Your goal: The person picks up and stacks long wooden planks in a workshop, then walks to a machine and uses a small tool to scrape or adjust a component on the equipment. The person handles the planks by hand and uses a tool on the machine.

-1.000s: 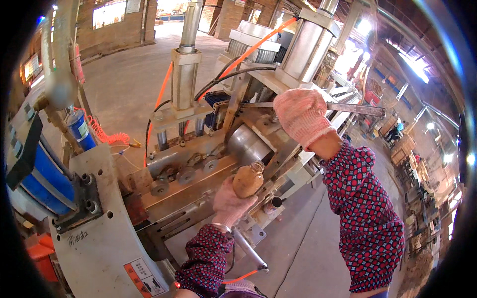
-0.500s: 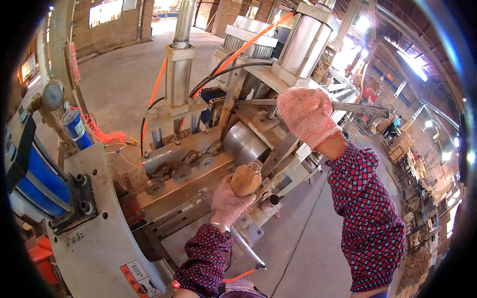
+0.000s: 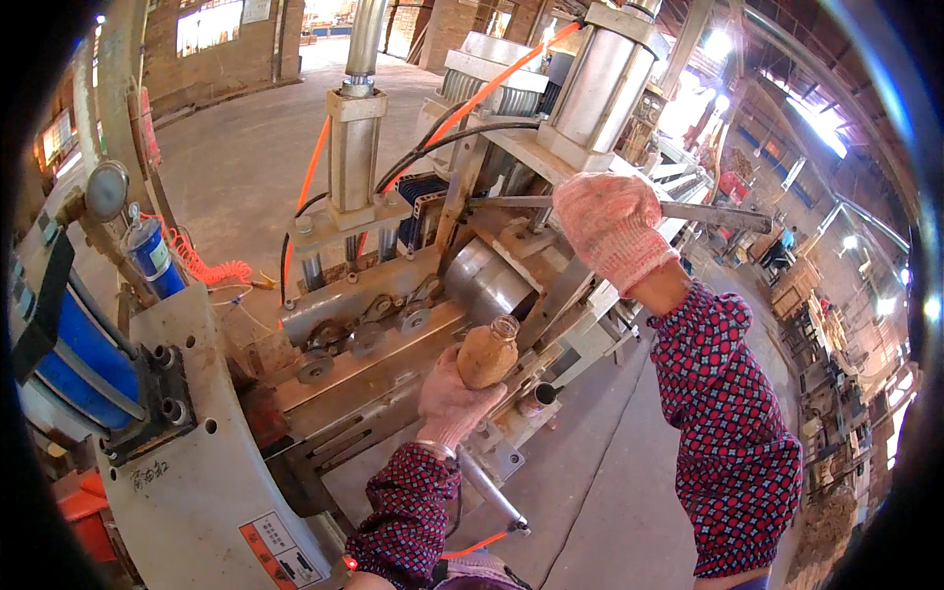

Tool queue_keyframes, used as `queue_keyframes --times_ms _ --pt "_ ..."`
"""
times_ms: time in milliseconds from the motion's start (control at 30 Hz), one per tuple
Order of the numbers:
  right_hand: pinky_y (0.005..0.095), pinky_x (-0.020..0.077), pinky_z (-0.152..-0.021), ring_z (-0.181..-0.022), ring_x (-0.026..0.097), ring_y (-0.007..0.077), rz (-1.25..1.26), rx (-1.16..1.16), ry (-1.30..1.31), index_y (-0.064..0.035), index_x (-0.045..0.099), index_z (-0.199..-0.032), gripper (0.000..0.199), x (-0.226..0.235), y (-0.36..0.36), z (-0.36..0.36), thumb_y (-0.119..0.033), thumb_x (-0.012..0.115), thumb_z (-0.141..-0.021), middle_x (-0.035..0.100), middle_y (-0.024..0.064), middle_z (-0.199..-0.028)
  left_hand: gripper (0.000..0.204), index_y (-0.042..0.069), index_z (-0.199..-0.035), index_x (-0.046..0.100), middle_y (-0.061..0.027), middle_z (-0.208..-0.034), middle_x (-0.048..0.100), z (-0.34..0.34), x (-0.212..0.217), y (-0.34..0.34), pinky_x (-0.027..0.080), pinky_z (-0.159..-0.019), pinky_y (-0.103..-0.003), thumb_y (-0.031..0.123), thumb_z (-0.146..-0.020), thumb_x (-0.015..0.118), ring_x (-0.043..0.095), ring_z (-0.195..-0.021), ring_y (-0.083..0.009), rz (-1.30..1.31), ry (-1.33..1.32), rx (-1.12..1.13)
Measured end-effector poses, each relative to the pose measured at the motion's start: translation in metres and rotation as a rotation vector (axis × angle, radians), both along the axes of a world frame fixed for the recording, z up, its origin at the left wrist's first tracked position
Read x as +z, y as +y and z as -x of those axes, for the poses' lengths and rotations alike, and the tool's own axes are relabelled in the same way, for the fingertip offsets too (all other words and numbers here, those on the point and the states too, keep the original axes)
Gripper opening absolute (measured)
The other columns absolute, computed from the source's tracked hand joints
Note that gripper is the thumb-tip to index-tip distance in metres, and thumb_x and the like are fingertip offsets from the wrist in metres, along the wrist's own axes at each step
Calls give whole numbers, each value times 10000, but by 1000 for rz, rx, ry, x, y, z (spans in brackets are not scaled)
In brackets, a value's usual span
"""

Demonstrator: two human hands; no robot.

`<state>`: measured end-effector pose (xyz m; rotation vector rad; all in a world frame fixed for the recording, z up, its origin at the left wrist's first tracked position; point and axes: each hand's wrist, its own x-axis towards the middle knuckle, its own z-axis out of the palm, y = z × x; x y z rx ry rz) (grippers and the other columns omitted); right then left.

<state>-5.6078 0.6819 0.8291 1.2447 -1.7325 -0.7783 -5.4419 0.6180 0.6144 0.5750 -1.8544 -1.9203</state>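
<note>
Bottle, brown, round-bodied, clear-necked, sits gripped in the pink-gloved left hand near a shiny steel cylinder, probably stiff and breakable, best held round its belly, while the right hand clenches a flat grey metal bar.

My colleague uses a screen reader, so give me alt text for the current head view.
At a metal machine, the gloved left hand holds a brown, bottle-shaped object while the gloved right hand grips a flat metal bar. Beyond them are a steel drum, upright metal cylinders and a brick wall.
</note>
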Motion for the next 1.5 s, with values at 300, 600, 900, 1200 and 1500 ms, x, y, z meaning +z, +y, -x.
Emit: queue_keyframes --times_ms 300,600,900,1200,1500 --pt "426 415 -366 -650 592 223 -44 -175 -144 -72 512 -936 194 10 -7 -12 -169 524 -768 548 70 -804 737 38 -1226 485 -79 -1170 603 7 -17 -4 459 -965 -296 200 -602 841 586 -1090 -187 161 8 88" --pt "383 419 -387 -574 633 231 171 90 58 -133 669 -641 41 2 -2 -14 -145 630 -640 586 48 -577 662 58 -1227 522 -59 -1227 572 4 -15 -9 427 -987 -283 253 -656 795 548 -1144 -182 328 -94 67" --pt "419 493 -648 -799 620 223 127 -228 -114 -101 647 -902 186 11 23 -26 -195 562 -765 631 31 -836 723 25 -1201 513 -76 -1079 669 25 -38 -16 509 -879 -318 197 -584 849 652 -984 -193 212 19 204" --pt "388 494 -625 -761 637 243 334 -127 -444 -189 648 -985 184 26 139 -94 -261 631 -817 628 37 -806 735 51 -1260 447 -72 -1172 612 20 -33 -29 506 -909 -325 62 -626 819 616 -1050 -186 -16 118 98" --pt "393 483 -541 -643 629 263 329 -295 -673 -189 650 -945 144 18 223 -143 -244 627 -814 608 38 -711 697 23 -1192 520 -98 -1058 652 20 -56 -17 525 -834 -322 175 -589 833 642 -953 -189 219 64 160"
